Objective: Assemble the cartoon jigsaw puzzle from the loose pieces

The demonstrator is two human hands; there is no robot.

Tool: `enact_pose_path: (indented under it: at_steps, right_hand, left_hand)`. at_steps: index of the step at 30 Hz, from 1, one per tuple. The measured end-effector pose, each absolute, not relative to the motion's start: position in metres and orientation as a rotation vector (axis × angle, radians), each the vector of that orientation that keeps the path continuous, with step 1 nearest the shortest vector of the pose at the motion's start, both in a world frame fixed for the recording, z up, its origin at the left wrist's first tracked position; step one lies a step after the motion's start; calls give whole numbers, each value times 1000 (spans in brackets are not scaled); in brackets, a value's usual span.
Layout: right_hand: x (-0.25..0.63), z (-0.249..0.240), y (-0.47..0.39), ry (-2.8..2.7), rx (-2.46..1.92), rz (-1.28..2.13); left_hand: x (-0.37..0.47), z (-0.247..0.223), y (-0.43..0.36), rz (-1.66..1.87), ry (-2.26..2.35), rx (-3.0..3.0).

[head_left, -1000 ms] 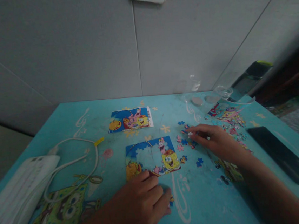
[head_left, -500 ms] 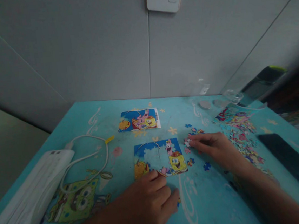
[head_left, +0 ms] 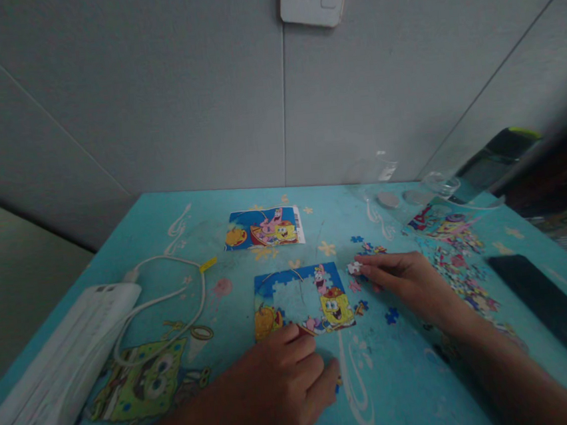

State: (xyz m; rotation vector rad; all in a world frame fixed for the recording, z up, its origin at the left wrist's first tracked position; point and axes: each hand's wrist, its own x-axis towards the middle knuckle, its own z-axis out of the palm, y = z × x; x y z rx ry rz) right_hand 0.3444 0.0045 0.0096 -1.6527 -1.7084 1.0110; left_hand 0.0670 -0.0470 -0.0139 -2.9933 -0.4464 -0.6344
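Observation:
A partly assembled puzzle (head_left: 336, 306) lies at the middle of the blue table, its frame joined around an open centre. My right hand (head_left: 404, 280) pinches a pale puzzle piece (head_left: 354, 268) just right of the puzzle, over a few loose pieces. My left hand (head_left: 299, 378) is at the puzzle's lower edge, fingers curled; a small blue and yellow bit shows by its fingertips, and what it holds is hidden. Behind the puzzle lies a picture card (head_left: 264, 228) with a similar cartoon image. A loose blue piece (head_left: 392, 315) lies below my right hand.
Many loose pieces (head_left: 462, 272) are heaped on the right, beside a dark phone-like slab (head_left: 554, 310). Clear plastic containers (head_left: 441, 184) stand at the back right. A white power strip (head_left: 62, 367) and its cable (head_left: 204, 293) occupy the left.
The piece in my right hand has tilted and sits slightly higher, showing its pale side more. My left hand and the puzzle have hardly moved.

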Motion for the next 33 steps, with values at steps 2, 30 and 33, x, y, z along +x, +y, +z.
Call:
enact_pose_path:
  at_steps: [2, 30, 33]
  right_hand:
    - [344, 11, 4, -1720, -1650, 1001]
    - [345, 3, 3, -1745, -1547, 1021]
    - [346, 3, 3, -1757, -1534, 1010]
  left_hand:
    - [67, -14, -47, -630, -444, -2994]
    - [69, -10, -45, -663, -425, -2969]
    - [69, -13, -46, -671, -437, -2971]
